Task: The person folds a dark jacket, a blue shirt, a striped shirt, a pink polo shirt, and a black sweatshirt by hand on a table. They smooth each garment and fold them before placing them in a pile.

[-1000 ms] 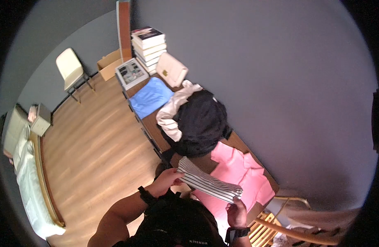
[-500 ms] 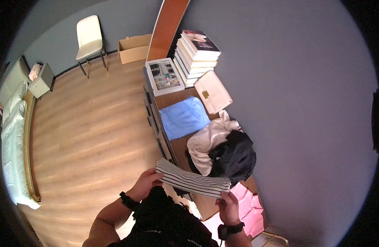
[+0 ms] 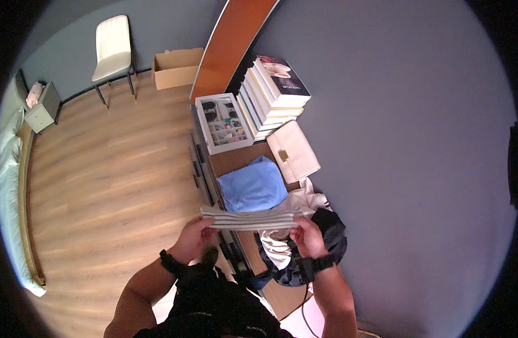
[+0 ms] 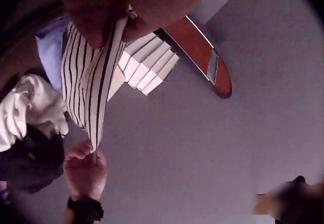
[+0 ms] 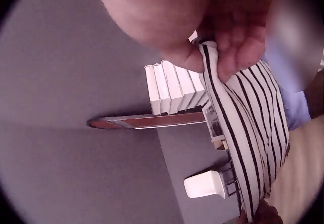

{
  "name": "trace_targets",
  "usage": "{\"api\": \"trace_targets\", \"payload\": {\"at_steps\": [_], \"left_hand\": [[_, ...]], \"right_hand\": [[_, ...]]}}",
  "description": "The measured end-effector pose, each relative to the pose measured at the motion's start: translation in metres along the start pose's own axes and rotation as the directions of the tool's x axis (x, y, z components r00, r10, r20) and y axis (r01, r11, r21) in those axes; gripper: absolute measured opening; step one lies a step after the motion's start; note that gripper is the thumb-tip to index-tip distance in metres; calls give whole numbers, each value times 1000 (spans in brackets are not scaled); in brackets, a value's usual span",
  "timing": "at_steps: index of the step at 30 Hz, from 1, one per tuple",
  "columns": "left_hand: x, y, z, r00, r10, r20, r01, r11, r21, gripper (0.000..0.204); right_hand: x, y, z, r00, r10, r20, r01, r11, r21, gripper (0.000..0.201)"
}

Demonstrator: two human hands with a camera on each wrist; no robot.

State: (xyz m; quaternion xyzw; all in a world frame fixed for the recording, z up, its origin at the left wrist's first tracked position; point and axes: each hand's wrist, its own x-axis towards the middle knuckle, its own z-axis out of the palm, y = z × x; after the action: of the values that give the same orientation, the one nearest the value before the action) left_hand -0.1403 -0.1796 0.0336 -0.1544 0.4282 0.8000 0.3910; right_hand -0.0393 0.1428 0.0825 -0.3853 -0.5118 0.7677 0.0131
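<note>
Presently the striped cloth (image 3: 250, 219) is stretched between two hands in front of the person, its dark and pale bands running lengthwise from one hand to the other. The left hand (image 3: 194, 236) pinches one end and the right hand (image 3: 309, 239) pinches the other, thumbs and fingers closed on the fabric; both wrist views show it folded over on itself. Seen from the head, the cloth crosses the lower edge of a blue cloth (image 3: 253, 188) and part of a cream garment (image 3: 277, 245); whether it touches either, I cannot tell. The blue cloth lies flat on a brown dresser (image 3: 228, 163), the cream garment crumpled just beside it and against a black garment (image 3: 333, 234). Beyond the blue cloth, a pale pink bag (image 3: 294, 152) with a gold clasp leans by a stack of books (image 3: 276, 96), and next to the books sits a white-rimmed case (image 3: 232, 147) with small items in compartments. Behind the case rises a tall reddish-brown panel (image 3: 228, 45). Farther off, on the wooden floor (image 3: 112, 169), stand an open carton (image 3: 176, 79) and a cream chair (image 3: 112, 50); along the far left are a nightstand (image 3: 42, 115) and a bed (image 3: 14, 214). A grey wall (image 3: 411, 141) fills the right side.
</note>
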Motion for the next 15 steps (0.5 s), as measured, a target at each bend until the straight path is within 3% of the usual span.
{"api": "trace_targets", "payload": {"at_steps": [3, 6, 8, 10, 11, 12, 13, 15], "left_hand": [[22, 21, 10, 987, 130, 96, -128, 992, -24, 20], [25, 43, 40, 986, 166, 26, -167, 986, 30, 21], [42, 33, 42, 991, 133, 29, -135, 989, 67, 20], [79, 0, 21, 995, 94, 36, -97, 989, 110, 20], [111, -32, -6, 991, 8, 133, -39, 972, 232, 18], [125, -52, -26, 972, -90, 219, 6, 935, 355, 17], [123, -61, -38, 970, -95, 222, 9, 933, 360, 17], [122, -70, -51, 972, -153, 179, 28, 829, 558, 17]], "right_hand": [[31, -34, 19, 995, -98, 31, 97, 995, 16, 16], [63, -62, 26, 991, -119, 56, 116, 991, 64, 9], [78, -68, 28, 991, -137, 1, 137, 991, 14, 12], [106, -52, 9, 999, -4, -48, 3, 1000, -9, 15], [130, -27, -23, 1000, -6, 28, 15, 947, -322, 14], [143, -4, -51, 995, 14, 100, 49, 799, -600, 14], [132, 0, -54, 965, 237, 114, -171, 895, -413, 13], [85, 32, -21, 995, 88, -49, -96, 974, -203, 18]]}}
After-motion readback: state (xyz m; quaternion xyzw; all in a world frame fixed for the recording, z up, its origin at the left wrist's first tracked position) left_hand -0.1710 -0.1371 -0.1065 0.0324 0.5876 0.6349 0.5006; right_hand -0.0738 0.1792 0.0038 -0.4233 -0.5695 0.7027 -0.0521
